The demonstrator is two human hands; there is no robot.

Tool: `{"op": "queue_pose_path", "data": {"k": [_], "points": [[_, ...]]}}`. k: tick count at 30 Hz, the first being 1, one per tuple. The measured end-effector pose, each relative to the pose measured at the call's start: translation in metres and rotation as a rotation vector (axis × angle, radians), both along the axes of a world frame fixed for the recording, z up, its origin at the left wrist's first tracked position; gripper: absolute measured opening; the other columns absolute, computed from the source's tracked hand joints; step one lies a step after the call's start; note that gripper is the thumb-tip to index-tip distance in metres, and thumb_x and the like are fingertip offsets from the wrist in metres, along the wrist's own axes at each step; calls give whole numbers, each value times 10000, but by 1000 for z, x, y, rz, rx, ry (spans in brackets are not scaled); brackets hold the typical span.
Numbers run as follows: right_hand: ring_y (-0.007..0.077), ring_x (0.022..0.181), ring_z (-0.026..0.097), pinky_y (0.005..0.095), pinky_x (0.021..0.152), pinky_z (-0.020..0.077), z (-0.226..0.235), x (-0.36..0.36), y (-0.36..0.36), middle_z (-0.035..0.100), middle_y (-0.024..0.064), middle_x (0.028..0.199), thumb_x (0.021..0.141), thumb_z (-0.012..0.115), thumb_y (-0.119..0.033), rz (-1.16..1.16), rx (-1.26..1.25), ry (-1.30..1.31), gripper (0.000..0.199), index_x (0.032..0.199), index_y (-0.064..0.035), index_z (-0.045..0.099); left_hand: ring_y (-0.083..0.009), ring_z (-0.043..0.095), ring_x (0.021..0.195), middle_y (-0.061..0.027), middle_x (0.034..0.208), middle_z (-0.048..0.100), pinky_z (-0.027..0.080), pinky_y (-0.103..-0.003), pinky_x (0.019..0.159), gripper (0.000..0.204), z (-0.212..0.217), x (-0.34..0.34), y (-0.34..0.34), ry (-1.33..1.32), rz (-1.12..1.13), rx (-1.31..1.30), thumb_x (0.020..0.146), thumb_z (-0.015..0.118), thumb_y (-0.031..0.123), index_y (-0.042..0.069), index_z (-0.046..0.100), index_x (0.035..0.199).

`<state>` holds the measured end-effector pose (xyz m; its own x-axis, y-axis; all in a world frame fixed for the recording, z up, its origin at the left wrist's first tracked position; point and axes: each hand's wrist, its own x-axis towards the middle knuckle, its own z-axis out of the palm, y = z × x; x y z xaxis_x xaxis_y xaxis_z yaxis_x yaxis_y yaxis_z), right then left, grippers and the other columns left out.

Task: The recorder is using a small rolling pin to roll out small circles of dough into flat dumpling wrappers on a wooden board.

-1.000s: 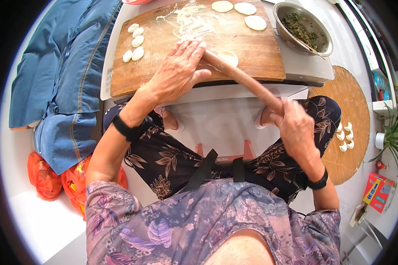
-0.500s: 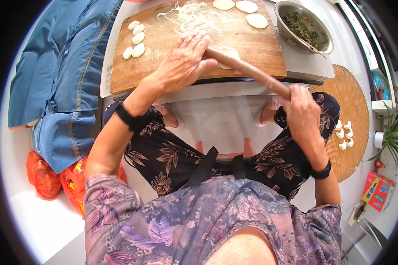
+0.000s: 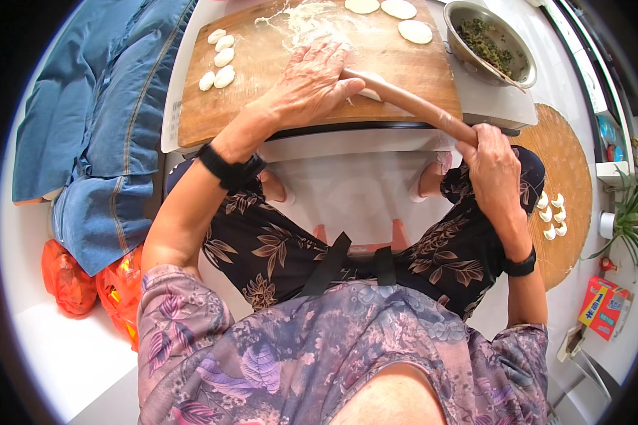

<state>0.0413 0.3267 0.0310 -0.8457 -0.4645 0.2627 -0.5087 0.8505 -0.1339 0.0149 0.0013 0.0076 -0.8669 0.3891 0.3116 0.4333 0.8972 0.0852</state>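
Note:
My right hand is wrapped round the near end of a wooden rolling pin, which slants over the right part of a floury wooden board. At its far end, my left hand lies with fingers stretched out and thumb apart, covering the pin's tip. Under the pin and beside my left thumb, a dough wrapper shows in part. Several small flattened dough pieces sit at the board's left. Three rolled round wrappers lie at its far right.
A metal bowl of chopped green filling stands right of the board. Shaped dumplings rest on a round woven mat at the right. Blue denim-like fabric and red plastic bags are at the left. A potted plant stands far right.
Both hands and the rolling pin have shifted a little to the right and away from me. The pin now covers more of the dough wrapper.

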Motion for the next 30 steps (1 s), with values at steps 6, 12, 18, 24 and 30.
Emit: {"op": "queue_pose_path", "data": {"k": [6, 12, 18, 24, 30], "points": [[368, 848, 615, 431, 749, 504, -9, 23, -4, 606, 186, 882, 783, 703, -121, 91, -120, -229, 280, 985, -1, 552, -370, 288, 1400, -250, 1480, 346, 195, -428, 1163, 643, 3, 29, -7, -38, -31, -39, 984, 460, 410, -44, 361, 1427], [363, 815, 629, 425, 703, 509, -9, 17, -9, 614, 176, 852, 741, 700, -44, 110, -234, -258, 299, 1002, -13, 555, -365, 375, 1349, -209, 1448, 420, 245, -440, 1145, 530, -3, 30, -7, 12, -7, 40, 938, 573, 257, 1, 451, 1386], [348, 817, 631, 413, 690, 503, -18, 8, -17, 617, 155, 915, 729, 699, -22, 154, -270, -60, 311, 1004, -12, 554, -349, 446, 1292, -203, 1340, 532, 286, -451, 1110, 484, -10, 31, -15, 100, -15, 152, 872, 648, 233, -7, 545, 1280], [341, 795, 643, 403, 692, 498, -15, 6, -31, 633, 157, 872, 738, 719, -47, 43, -407, -239, 309, 1005, -29, 564, -357, 485, 1247, -223, 1314, 545, 335, -453, 1060, 493, -6, 31, -10, 313, 91, 188, 811, 709, 175, -37, 567, 1232], [301, 747, 664, 353, 716, 506, -20, 0, -26, 665, 149, 830, 759, 719, -88, -91, -576, -363, 332, 1053, -26, 577, -363, 541, 1140, -197, 1269, 577, 417, -428, 994, 393, -3, 41, 2, 287, 0, 147, 811, 712, 115, -31, 607, 1161]]}}
